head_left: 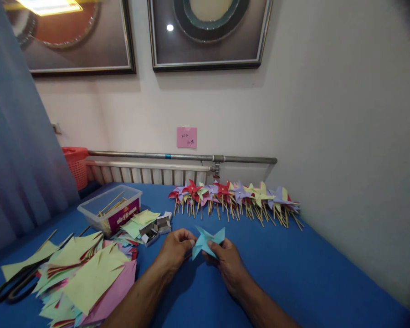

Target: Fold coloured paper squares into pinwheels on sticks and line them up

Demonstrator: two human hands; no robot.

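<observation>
A light-blue paper pinwheel [205, 240] is held up over the table in front of me, its blades folded to the middle. My right hand [230, 264] is closed on its right side, thumb on the front and fingers behind. Just left of the pinwheel, my left hand [176, 248] has thumb and forefinger pinched together near a blade. What sits in that pinch is too small to make out. A short piece of a thin stick [187, 257] shows beneath the left fingers; I cannot tell whether it is held.
Finished pinwheels on sticks [239, 196] lie in a row along the wall. To the left are paper squares [89, 278], black scissors [20, 280], a plastic box of sticks [85, 210] and small boxes [149, 237] with tiny metal pieces. A pipe [150, 156] runs behind the blue table [294, 282].
</observation>
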